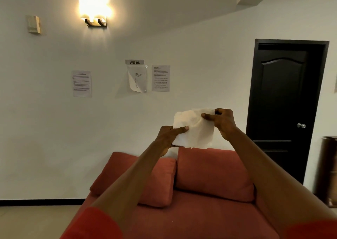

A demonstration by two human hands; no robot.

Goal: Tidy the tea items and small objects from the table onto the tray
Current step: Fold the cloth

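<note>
White wall [45, 129] ahead, lit wall lamp [95, 10], dark door [284, 101] at right, red sofa [200, 211] below; up in the air before the wall, a white napkin [196, 129] faces the camera, roughly square, no clear long axis; left hand [168, 138] pinches its lower-left corner, right hand [223, 122] pinches the upper-right

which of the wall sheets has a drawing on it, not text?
The middle sheet, directly under the "WS 06" label: it shows a line-drawn figure and its corner curls. The left sheet and right sheet hold only text.

Home living room; red sofa [191, 211], wall lamp [95, 20], dark door [284, 101]
</note>
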